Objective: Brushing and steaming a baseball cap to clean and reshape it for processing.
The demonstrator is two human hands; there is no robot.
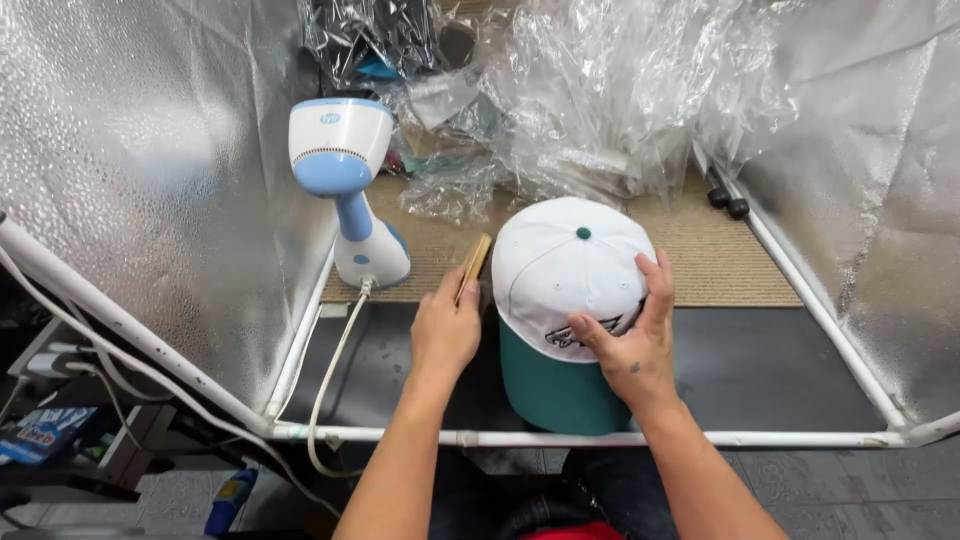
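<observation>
While your right hand [625,345] lies spread over the white cap [570,270] with its green brim, steadying it on the desk [780,365], your left hand [445,325] is closed around a wooden brush [473,267] at the cap's side; the garment steamer [345,185] stands apart, so brushing seems barely begun.

Bright, even light; glare on foil walls [150,150], wide-angle bending at edges.
</observation>
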